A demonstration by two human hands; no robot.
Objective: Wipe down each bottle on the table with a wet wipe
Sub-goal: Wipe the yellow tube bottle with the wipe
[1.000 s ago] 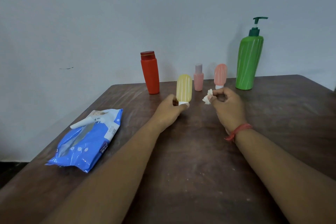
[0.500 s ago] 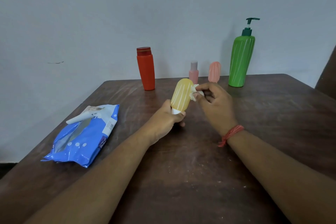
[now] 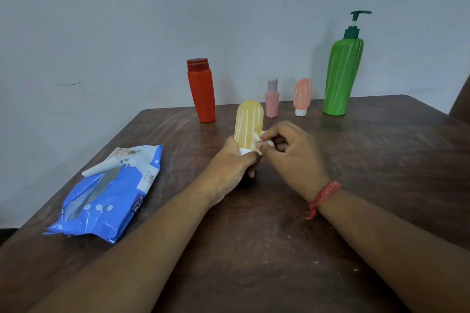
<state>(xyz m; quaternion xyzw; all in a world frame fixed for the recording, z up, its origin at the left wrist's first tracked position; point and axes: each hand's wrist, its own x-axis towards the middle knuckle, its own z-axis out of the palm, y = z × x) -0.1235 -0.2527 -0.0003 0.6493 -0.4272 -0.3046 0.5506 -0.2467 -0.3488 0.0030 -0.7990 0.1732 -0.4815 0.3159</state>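
Along the back of the worktop [image 3: 381, 160] stand four bottles in a row: the flat-capped bottle [image 3: 201, 91] leftmost, then the small bottle [image 3: 272, 98], the upturned tube [image 3: 302, 96], and the pump bottle [image 3: 343, 71] rightmost. The wipes pack [image 3: 106, 195] lies at the left edge. In front of the row, mid-worktop, the held tube [image 3: 248, 123] stands upright.

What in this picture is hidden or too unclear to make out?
All in the head view:
- White cap of the yellow squeeze bottle: mostly hidden by the gripping left hand.
- Crumpled white wet wipe: mostly hidden by the right hand pinching it.
- Print on the blue wipes pack: too small and creased to read.
- Dark shape at the right edge: cut off.
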